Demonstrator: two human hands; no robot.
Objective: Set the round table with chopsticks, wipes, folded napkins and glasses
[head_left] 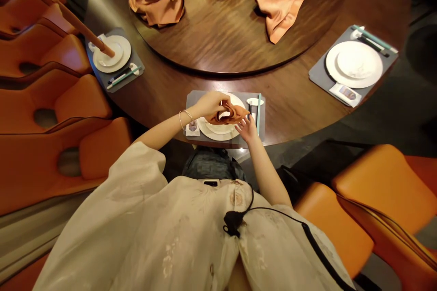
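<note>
Along the far left runs a row of orange upholstered chairs point(51, 100). Just in from them, a place setting sits on a grey placemat point(136, 67) with stacked white plates point(112, 54); a long tan rod point(85, 32) reaches in over those plates, though this view cannot settle whether its end touches them. On the wooden turntable point(205, 50) set into the round tabletop point(290, 109) lies a crumpled orange napkin point(157, 0).

At the near edge, the left hand point(210, 104) is closed on a folded orange cloth napkin point(230, 115), holding it just above a white dinner plate point(218, 132) on a second grey placemat point(193, 100). The right hand point(247, 128) is open, its fingers point(246, 120) spread just below the cloth; whether they touch it is hard to tell. Immediately to its right lie teal chopsticks point(258, 113). Farther right, a loose peach-orange napkin point(282, 4) rests on the turntable, and white plates point(353, 63) wait at the next setting.

With only one hand closed on it, the cloth could slip or its folds fall open. The open right hand, working so close, could nudge the chopsticks out of line, and a trailing napkin corner could drag across the plate.
</note>
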